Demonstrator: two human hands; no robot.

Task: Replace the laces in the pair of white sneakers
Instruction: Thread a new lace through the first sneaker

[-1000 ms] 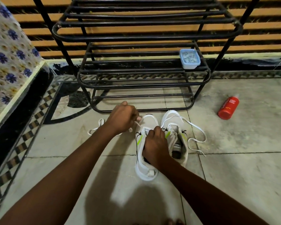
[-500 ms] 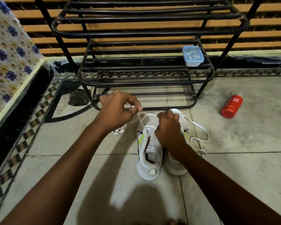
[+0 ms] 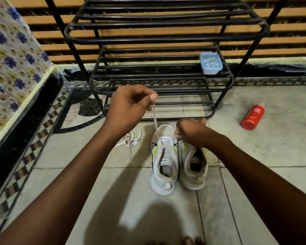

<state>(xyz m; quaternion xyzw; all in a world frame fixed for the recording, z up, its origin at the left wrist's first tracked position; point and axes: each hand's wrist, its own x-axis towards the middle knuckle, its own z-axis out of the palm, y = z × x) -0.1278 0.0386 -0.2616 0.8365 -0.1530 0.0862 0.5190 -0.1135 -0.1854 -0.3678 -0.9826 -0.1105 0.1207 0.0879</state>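
Two white sneakers stand side by side on the floor tiles, heels toward me. The left sneaker (image 3: 163,167) has a white lace (image 3: 155,124) running up from its front eyelets. My left hand (image 3: 129,106) is raised above and left of that shoe and pinches the lace, pulling it taut. My right hand (image 3: 193,131) sits low over the toe of the right sneaker (image 3: 194,174), fingers curled, pinching a lace end at the left sneaker's front eyelets. A loose lace (image 3: 131,138) lies in a heap on the floor left of the shoes.
A black metal shoe rack (image 3: 166,32) stands just behind the shoes, with a small blue box (image 3: 210,63) on its lower shelf. A red bottle (image 3: 253,117) lies on the floor at the right. A flowered cloth (image 3: 12,59) covers a ledge at the left.
My left hand has risen up and away from the left sneaker, drawing the lace out taut. My right hand has moved from the shoe's opening forward to the toe area.
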